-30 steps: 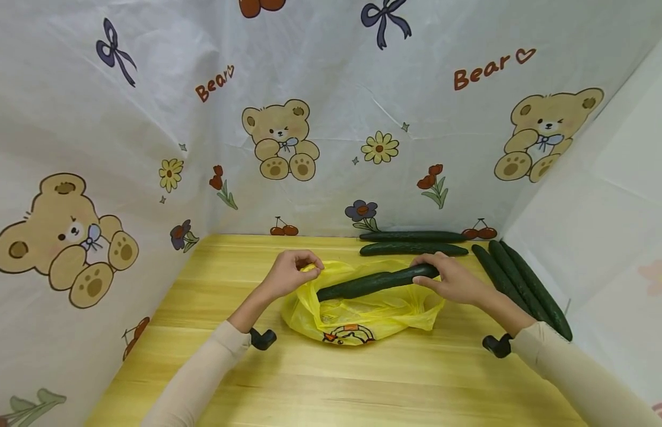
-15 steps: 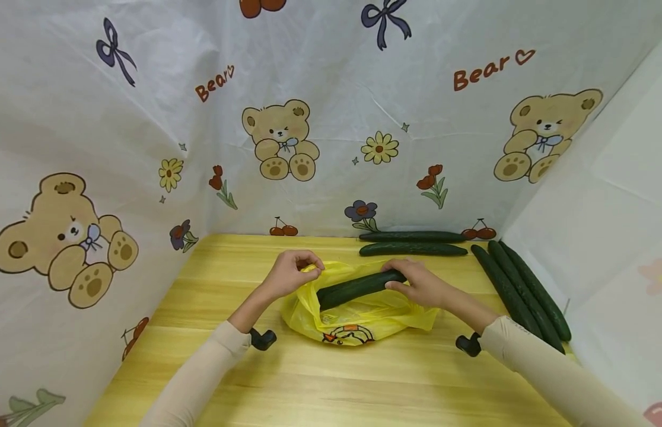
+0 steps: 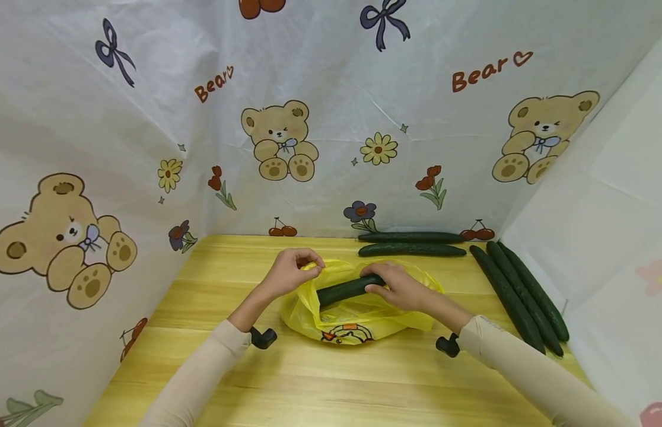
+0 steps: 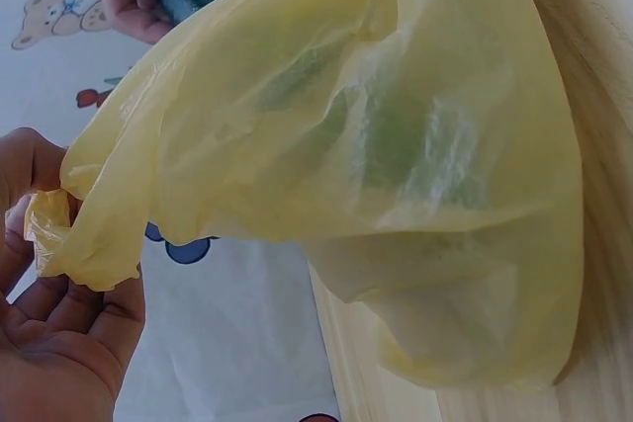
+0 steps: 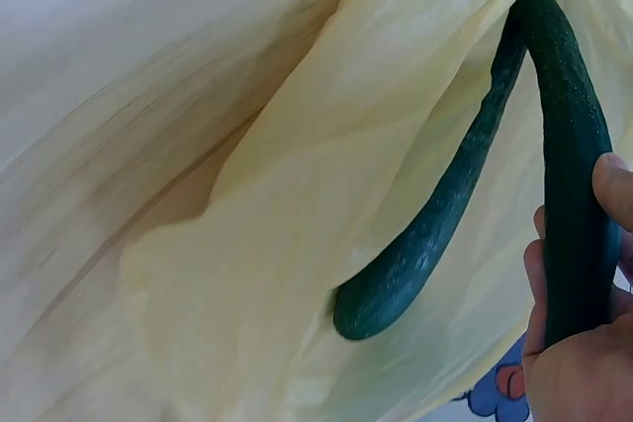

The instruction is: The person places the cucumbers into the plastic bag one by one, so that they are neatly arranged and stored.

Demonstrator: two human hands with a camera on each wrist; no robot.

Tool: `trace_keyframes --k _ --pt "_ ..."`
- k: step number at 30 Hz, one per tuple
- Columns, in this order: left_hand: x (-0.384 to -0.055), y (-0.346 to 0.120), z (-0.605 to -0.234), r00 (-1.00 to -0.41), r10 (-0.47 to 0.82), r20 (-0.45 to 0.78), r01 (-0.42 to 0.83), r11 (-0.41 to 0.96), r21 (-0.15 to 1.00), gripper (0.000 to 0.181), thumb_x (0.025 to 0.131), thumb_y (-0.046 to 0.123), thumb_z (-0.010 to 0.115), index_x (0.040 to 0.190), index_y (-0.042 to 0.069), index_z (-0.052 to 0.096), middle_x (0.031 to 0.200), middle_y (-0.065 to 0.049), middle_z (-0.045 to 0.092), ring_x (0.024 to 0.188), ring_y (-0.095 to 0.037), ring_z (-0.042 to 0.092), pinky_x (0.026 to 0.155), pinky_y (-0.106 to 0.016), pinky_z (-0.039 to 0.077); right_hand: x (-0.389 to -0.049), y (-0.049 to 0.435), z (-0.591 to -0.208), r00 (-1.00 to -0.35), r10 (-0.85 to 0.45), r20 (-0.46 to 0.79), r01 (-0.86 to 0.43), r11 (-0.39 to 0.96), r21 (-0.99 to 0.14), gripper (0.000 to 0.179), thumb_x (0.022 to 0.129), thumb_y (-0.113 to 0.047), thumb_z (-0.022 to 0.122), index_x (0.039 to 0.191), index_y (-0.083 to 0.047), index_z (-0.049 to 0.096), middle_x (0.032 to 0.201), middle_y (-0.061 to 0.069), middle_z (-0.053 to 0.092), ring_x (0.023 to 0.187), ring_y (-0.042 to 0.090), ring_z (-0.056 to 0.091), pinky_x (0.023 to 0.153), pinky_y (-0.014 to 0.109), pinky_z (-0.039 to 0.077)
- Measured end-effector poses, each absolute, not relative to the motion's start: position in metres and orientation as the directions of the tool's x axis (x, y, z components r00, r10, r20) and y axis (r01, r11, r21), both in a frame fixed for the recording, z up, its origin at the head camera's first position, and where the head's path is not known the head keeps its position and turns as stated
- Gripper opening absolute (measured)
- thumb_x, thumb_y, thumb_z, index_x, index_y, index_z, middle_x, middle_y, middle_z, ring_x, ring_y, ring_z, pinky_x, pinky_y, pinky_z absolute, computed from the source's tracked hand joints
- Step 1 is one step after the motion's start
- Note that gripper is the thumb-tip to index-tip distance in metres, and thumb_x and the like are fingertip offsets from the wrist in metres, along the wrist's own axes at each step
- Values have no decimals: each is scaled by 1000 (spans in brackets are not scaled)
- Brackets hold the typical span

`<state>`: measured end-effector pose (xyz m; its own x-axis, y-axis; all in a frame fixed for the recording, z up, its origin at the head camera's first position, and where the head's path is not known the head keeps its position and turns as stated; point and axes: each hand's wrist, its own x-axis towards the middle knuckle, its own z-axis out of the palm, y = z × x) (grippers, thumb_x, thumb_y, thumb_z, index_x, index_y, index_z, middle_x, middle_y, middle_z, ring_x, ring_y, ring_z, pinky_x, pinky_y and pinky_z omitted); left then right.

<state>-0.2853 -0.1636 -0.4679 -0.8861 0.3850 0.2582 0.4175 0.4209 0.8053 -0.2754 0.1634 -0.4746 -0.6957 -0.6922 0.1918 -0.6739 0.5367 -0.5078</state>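
Observation:
A yellow plastic bag (image 3: 384, 329) lies on the table with its mouth spread toward the right. My left hand (image 3: 292, 274) pinches the bag's rim at the upper left; in the left wrist view the bunched film (image 4: 59, 234) sits between thumb and fingers. My right hand (image 3: 400, 286) grips the near end of a dark green cucumber (image 3: 344, 291), whose far end is inside the bag. In the right wrist view the held cucumber (image 5: 569, 135) slants into the bag beside a second cucumber (image 5: 425, 234) lying inside it.
Two cucumbers (image 3: 411, 249) lie side by side along the back edge of the wooden table (image 3: 331, 379). Three more cucumbers (image 3: 523, 296) lie at the right, near the white side wall (image 3: 603, 237). A bear-print sheet (image 3: 331, 118) hangs behind.
My right hand has moved left and pushed the held cucumber deeper into the bag. The left hand stays at the bag's rim.

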Motion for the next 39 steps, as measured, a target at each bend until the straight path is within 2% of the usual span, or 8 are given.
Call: trace_keyframes --k 3,7,10,16,19,23,30,39 --pt "-285 -164 -468 -887 386 252 415 431 801 7 101 17 75 102 17 82 106 5 80 107 -14 76 97 -42 57 -276 155 -475 -686 -700 197 -683 528 -504 31 109 -21 65 138 -9 64 131 10 74 116 29 67 104 55 48" --pt "-284 -164 -466 -887 390 246 414 437 799 11 101 17 75 106 10 82 108 3 80 108 -16 76 99 -43 58 -277 149 -478 -666 -721 193 -701 516 -492 31 108 -19 66 137 -8 64 132 14 73 119 33 68 106 57 49" --pt "-284 -164 -465 -886 391 249 417 435 798 12 101 18 75 106 10 82 109 3 80 111 -17 77 102 -45 58 -278 150 -480 -671 -724 163 -700 545 -461 32 108 -19 67 137 -9 64 134 14 72 123 33 68 109 56 51" --pt "-283 -164 -466 -885 391 252 419 433 798 12 101 18 75 107 10 82 108 3 80 109 -17 76 101 -45 59 -280 154 -483 -691 -717 91 -703 639 -312 33 106 -23 70 136 -9 66 132 8 73 121 29 71 101 49 59" --pt "-282 -164 -467 -885 391 253 420 436 796 13 101 18 75 107 10 82 107 3 80 103 -15 75 97 -42 58 -280 153 -487 -692 -708 140 -719 659 -221 31 105 -21 72 134 -10 66 129 8 73 113 27 71 94 45 61" --pt "-281 -165 -468 -885 389 256 421 435 796 12 101 19 74 107 12 82 108 3 80 96 -13 73 90 -36 55 -280 153 -488 -697 -689 200 -717 677 -166 35 103 -18 75 135 -11 65 130 9 71 113 25 68 96 43 59" --pt "-282 -165 -469 -887 381 260 419 429 800 11 101 18 75 107 14 83 108 4 80 90 -14 69 86 -33 51 -280 155 -487 -712 -684 160 -702 692 -167 39 102 -22 76 137 -12 64 134 9 70 120 27 67 101 46 59" --pt "-281 -165 -469 -887 384 256 415 422 806 11 101 18 74 107 12 82 108 3 80 91 -17 70 88 -36 52 -282 167 -480 -771 -631 86 -622 716 -317 48 105 -26 72 147 -7 58 138 16 68 124 35 69 99 51 60"
